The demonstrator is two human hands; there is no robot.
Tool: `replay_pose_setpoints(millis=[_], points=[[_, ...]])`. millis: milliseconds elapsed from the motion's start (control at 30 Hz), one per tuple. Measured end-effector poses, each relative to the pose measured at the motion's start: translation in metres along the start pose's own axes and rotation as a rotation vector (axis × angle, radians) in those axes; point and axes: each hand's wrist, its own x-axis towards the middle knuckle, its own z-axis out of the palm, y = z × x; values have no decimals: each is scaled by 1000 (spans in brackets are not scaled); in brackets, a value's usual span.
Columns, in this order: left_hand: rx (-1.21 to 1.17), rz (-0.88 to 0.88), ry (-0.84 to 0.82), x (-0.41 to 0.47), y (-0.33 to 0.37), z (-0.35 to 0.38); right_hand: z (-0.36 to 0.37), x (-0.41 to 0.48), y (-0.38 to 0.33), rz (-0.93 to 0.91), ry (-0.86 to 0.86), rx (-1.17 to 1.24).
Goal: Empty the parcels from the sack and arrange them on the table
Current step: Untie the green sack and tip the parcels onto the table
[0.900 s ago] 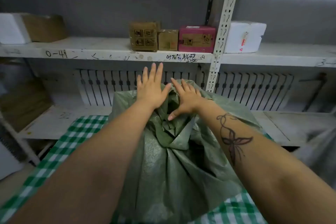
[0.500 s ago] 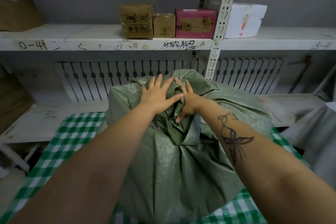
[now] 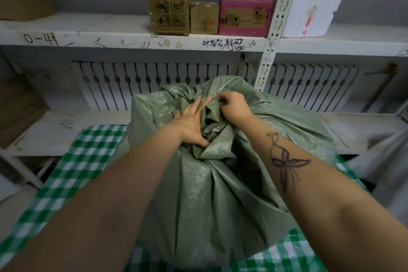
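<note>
A bulging green woven sack (image 3: 212,201) stands on the table with the green-and-white checked cloth (image 3: 72,174). Its mouth is gathered into a bunch at the top. My left hand (image 3: 192,123) lies flat on the bunched fabric with straight fingers, thumb against a fold. My right hand (image 3: 231,108) has its fingers curled and pinches the gathered fabric at the sack's top. No parcels from the sack are visible; its contents are hidden.
A white metal shelf unit stands behind the table. On its upper shelf (image 3: 110,35) sit two brown cartons (image 3: 170,13), a pink box (image 3: 245,16) and a white foam box (image 3: 309,13). An upright post (image 3: 273,28) rises just behind the sack. A lower shelf (image 3: 57,130) lies at table height.
My right hand went from flat fingers on the sack to curled fingers pinching the bunched top. My left hand slid lower onto the folds. The view tilted down and closer.
</note>
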Motion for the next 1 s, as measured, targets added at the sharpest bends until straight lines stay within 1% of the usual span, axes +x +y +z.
replay_pose_setpoints(millis=[100,167,233,267,300,333,367,400,433,467,500,533,633,733,800,833,867,933,1000], points=[[-91,-63,146,3,14,2,-8,2,-6,70,36,176],[-207,-89,229,12,22,4,-14,2,-7,126,7,328],[-332,-75,322,22,26,2,-23,-1,-6,181,-101,621],[-383,-71,360,25,28,-1,-27,-2,-5,208,-205,741],[-435,-82,384,26,30,-5,-31,-3,-3,230,-324,748],[-486,-101,403,26,31,-10,-35,-4,0,220,-437,587],[-520,-126,418,27,33,-15,-37,-4,3,187,-526,327],[-525,-144,440,27,35,-21,-38,-6,5,153,-560,69],[-518,-150,458,27,37,-26,-38,-10,4,142,-556,-132],[-517,-138,467,27,39,-33,-37,-13,3,150,-530,-245],[-528,-121,458,27,42,-38,-34,-15,2,158,-491,-289],[-537,-105,443,26,45,-44,-31,-16,2,165,-443,-291],[-539,-104,360,18,50,-57,-22,-13,6,188,-315,-166],[-540,-103,198,8,51,-61,-14,-8,14,117,-224,-117],[-523,-83,106,0,51,-61,-9,-4,20,102,-149,-90],[-439,-85,88,-3,52,-61,-7,-1,21,108,-114,-61],[-294,-95,99,-7,52,-60,-5,1,20,114,-91,-51],[-30,-120,201,-11,49,-59,-2,4,17,128,-41,-54],[20,-148,290,-13,42,-56,0,7,13,179,24,5]])
